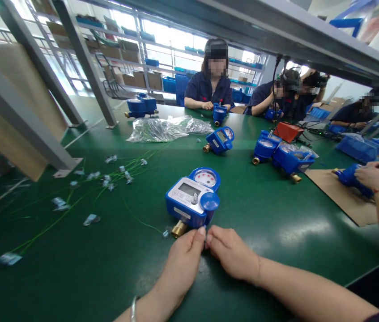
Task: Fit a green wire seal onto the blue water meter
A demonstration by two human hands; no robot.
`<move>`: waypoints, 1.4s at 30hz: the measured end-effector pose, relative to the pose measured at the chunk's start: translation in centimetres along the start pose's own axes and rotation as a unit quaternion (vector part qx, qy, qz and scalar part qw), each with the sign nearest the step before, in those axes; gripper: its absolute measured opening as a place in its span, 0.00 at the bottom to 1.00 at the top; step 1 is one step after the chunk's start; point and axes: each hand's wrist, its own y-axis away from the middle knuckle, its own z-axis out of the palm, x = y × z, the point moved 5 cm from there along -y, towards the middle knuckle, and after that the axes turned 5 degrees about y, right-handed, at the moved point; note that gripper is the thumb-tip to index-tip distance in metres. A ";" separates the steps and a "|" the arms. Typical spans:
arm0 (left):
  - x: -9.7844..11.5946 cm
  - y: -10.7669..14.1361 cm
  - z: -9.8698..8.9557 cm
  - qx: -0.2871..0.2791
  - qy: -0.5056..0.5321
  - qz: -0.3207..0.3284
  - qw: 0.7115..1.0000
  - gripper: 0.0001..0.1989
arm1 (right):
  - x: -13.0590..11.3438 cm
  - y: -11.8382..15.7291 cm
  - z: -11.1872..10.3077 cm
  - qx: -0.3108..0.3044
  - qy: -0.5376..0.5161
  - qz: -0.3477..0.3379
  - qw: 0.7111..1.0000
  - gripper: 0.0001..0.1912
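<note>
Plastic, blue and glossy, encases the boxy, round-dialled meter [189, 210] mid-scene on the smooth green bench [108, 273]. Just at its near edge, the left hand [185, 255] and right hand [232, 251] nearly meet, fingertips pinched; whether they grip anything, I cannot tell. A stubby brass fitting [179, 229] protrudes near left. Translucent, green-wired tags [91, 219] scatter left; crinkled clear film [157, 130] lies far.

Boxy blue plastic meter with round dial [189, 199]: smooth, glossy. Its stubby gold-coloured pipe fitting [179, 229]: brass-looking metal, shiny. Green surface [246, 192]: smooth, semi-gloss, reflective. Crinkled clear bag [157, 129] towards far edge: glossy plastic film. Flat brown sheet [335, 192] by right edge: matt cardboard. Grey upright post [85, 62] towards left edge: painted metal.
</note>
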 end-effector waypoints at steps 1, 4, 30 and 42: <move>0.0 0.0 -0.1 0.005 -0.001 0.000 1.000 0.23 | 0.2 -0.2 0.5 -0.016 -0.041 0.035 0.998 0.09; -0.1 -0.1 -0.3 0.030 -0.016 -0.006 0.999 0.22 | 0.9 -0.7 1.9 -0.074 -0.161 0.126 0.976 0.08; 0.3 -3.2 -7.1 0.076 -0.018 0.140 0.987 0.32 | -2.9 -1.1 -4.9 0.247 0.208 -0.185 0.928 0.39; 1.2 -1.6 -7.0 0.107 0.205 0.072 0.970 0.21 | -4.0 -2.4 -5.8 0.231 -0.066 -0.230 0.943 0.21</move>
